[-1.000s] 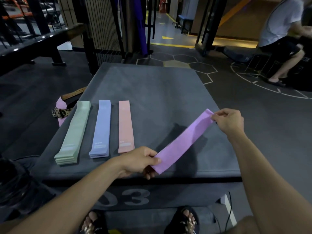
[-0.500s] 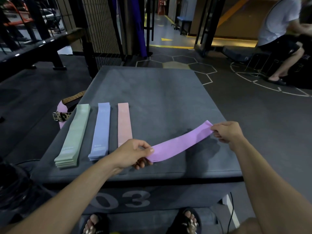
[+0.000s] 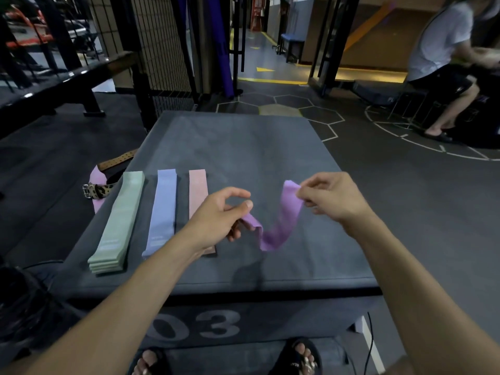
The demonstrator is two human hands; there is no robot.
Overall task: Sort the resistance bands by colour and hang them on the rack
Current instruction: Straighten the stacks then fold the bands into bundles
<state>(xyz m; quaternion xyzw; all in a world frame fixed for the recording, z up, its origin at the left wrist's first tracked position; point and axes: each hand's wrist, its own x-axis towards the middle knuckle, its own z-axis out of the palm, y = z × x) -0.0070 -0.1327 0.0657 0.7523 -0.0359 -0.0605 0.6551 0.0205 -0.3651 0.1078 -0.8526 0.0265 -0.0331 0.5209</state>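
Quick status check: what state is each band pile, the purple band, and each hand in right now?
purple band: held at both ends, sagging in a loose U over the box
left hand: pinches the band's near end
right hand: pinches its far end
green bands: flat, stacked
blue bands: flat, stacked
pink bands: flat, near end hidden by the left arm

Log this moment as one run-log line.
left hand: pinches purple band | right hand: pinches other end | band: slack | green, blue, pink stacks: on box

Grey box (image 3: 243, 158) (marked 03) carries green (image 3: 116, 226), blue (image 3: 161, 212), seemingly pink (image 3: 198, 189) bands.
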